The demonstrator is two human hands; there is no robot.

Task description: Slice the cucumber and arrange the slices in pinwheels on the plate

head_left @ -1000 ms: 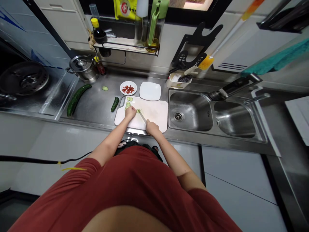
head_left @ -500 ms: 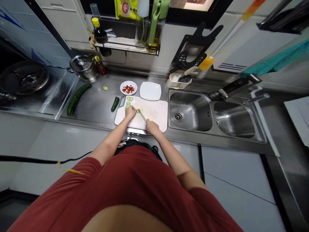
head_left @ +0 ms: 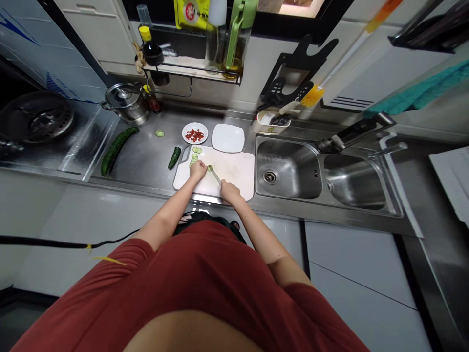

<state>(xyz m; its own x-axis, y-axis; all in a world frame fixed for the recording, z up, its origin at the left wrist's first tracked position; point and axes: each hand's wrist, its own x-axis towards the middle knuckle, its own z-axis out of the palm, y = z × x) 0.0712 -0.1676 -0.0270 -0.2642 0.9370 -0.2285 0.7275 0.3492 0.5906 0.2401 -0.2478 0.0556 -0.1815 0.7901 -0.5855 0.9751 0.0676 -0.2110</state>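
My right hand is closed round the handle of a knife, whose blade points up and left over the white cutting board. At the blade's tip is a cucumber slice. Just left of it, my left hand rests on the board with its fingers pressed together; what they hold, if anything, is too small to make out. Several pale green slices lie behind my left hand at the board's left side. A short cucumber piece lies on the steel counter beside the board.
Behind the board stand a plate of chopped red pieces and a white square plate. A long cucumber, a cucumber end and a steel pot are at the left. A double sink lies right.
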